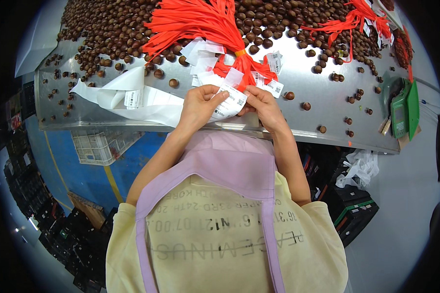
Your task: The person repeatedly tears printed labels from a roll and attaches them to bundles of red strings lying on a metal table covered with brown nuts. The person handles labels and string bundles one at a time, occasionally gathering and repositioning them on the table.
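My left hand (pixel 199 107) pinches a strip of white printed labels (pixel 229 105) between thumb and fingers. Closed on the right edge of the same strip is my right hand (pixel 266 108); its fingertips are partly hidden. The strip's loose white tail (pixel 156 106) curls away to the left along the table's front edge. Just beyond my hands lies a bundle of red-orange mesh net bags (pixel 200 22), gathered by a yellow band (pixel 240 52). White tags (pixel 275 62) stick out around the near end of the bundle.
Many chestnuts (pixel 105 34) cover the far part of the metal table (pixel 146 73); several lie scattered nearer. A second red net bundle (pixel 342 24) sits at the far right. A green scale (pixel 401 110) stands on the right edge. Below are a white crate (pixel 98 146) and black crates (pixel 349 210).
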A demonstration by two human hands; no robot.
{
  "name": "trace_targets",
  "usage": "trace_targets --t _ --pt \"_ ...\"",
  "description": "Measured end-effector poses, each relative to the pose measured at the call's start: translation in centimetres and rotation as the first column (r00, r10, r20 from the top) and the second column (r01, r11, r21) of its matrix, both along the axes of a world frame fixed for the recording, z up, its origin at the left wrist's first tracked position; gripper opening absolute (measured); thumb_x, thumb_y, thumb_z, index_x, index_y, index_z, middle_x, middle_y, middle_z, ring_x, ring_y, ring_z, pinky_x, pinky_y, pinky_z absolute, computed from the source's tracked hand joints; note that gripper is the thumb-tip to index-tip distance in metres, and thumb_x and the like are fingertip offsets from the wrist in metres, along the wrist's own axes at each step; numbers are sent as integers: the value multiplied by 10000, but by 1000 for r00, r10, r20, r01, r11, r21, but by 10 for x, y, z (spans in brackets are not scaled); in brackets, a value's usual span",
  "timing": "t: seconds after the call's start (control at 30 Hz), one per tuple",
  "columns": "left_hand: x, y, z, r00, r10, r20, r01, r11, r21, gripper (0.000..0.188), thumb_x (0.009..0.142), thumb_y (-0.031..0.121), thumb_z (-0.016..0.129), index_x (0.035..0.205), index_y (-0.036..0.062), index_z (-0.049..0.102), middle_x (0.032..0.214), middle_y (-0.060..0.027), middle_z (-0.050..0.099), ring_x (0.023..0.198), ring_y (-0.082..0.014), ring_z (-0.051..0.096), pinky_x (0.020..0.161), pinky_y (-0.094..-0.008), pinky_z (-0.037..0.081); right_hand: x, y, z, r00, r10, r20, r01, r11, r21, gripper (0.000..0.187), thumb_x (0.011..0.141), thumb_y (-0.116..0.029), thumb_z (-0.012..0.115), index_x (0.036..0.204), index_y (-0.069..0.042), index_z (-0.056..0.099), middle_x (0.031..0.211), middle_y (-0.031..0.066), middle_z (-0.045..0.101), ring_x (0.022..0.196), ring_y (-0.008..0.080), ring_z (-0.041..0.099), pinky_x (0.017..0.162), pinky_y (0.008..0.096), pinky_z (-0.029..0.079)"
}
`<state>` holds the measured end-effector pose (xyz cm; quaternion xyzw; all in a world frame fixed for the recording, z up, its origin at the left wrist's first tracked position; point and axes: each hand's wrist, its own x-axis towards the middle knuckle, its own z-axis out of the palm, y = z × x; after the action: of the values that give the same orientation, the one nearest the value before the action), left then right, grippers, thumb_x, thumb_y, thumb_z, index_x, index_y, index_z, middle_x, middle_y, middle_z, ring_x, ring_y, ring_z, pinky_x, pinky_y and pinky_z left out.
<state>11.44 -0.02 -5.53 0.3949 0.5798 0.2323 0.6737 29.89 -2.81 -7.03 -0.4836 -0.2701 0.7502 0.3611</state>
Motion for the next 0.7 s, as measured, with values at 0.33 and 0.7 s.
trace_targets --t 0.33,0.7 --pt "-1 1 -3 996 -60 -61 62 997 35 238 788 156 693 890 -52 641 749 -89 665 623 -85 599 548 -204 459 -9 -1 -10 985 -98 140 88 993 74 203 871 -206 603 884 -4 618 692 -10 600 611 37 500 556 191 387" --pt "-11 -6 7 894 -266 -362 284 959 -2 328 728 321 734 808 7 687 622 -79 616 527 -124 532 545 -270 426 -15 3 1 935 -326 139 320 945 69 209 881 -155 584 936 43 624 800 63 667 715 56 573 650 198 444"
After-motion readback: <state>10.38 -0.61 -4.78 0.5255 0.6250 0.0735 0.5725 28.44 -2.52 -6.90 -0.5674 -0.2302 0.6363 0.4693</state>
